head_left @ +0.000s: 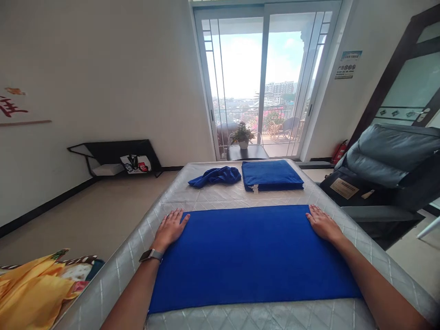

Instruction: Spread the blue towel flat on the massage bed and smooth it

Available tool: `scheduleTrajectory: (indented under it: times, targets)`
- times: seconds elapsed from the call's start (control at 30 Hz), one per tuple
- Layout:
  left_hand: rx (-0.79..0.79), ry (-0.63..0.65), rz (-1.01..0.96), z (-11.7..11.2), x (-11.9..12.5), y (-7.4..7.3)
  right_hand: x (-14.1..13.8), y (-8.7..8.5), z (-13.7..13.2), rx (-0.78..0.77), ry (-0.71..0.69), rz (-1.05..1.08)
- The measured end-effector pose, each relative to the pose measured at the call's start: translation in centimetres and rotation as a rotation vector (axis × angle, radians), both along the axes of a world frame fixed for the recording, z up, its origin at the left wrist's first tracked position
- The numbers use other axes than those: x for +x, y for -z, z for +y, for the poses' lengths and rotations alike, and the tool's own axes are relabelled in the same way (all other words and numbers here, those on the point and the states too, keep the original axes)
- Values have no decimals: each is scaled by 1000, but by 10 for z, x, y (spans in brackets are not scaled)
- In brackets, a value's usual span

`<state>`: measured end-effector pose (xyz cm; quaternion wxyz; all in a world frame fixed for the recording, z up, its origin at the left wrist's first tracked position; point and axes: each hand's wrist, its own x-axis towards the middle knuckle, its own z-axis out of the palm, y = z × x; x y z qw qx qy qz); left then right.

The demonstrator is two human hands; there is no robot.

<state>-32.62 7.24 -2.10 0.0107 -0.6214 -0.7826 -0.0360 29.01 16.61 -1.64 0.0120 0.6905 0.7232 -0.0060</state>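
A blue cloth [247, 256], like a towel, lies spread flat in a wide rectangle across the mattress [247, 316]. My left hand [171, 225] rests palm down at its far left corner, fingers stretched out. At the far right corner lies my right hand [323, 222], also flat with its fingers extended. Neither hand grips the fabric. Beyond the spread cloth, a crumpled blue cloth [216, 176] sits on the left. Beside it on the right is a neat stack of folded blue cloths [271, 174] with a white tag showing at its front edge.
A dark recliner [385, 165] stands close to the mattress's right side. Yellow and patterned fabric [37, 284] lies at the lower left. Past the far edge are a small table [247, 153] with a potted plant [243, 135] and a sliding glass door [264, 82]. A black frame [120, 153] leans by the wall.
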Motion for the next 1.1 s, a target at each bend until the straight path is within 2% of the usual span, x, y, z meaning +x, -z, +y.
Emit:
scheduleTrajectory:
  times: [0.13, 0.23, 0.3, 0.4, 0.47, 0.53, 0.63, 0.7, 0.77, 0.87, 1.0, 1.1]
  targets:
    - [49, -2, -9, 0, 4, 2, -10, -15, -6, 15, 51, -76]
    - [43, -9, -6, -1, 7, 0, -35, -32, -13, 79, 48, -186]
    - [40, 0, 1, -2, 9, -2, -67, -43, -19, 112, -35, -178]
    - [37, 0, 3, -3, 11, -5, -135, -52, -31, 105, -232, -3]
    - [29, -9, 2, -3, 11, -6, -182, -50, -40, 78, -371, 126]
    - [24, -7, 10, -3, 10, -5, -219, -44, -47, 24, -450, 205]
    - [30, 13, 29, -1, 6, 1, -243, -33, -49, -52, -463, 242]
    - [35, 28, 50, 0, 2, 6, -237, -28, -46, -71, -472, 239]
    - [41, 44, 73, 1, -2, 10, -214, -24, -39, -60, -471, 220]
    - [41, 59, 72, 2, -5, 13, -157, -20, -24, -36, -379, 148]
    - [36, 76, 64, 1, -8, 14, -67, -15, -4, -23, -130, 29]
    - [45, 72, 56, 0, -10, 15, -25, -10, 6, -7, -22, 22]
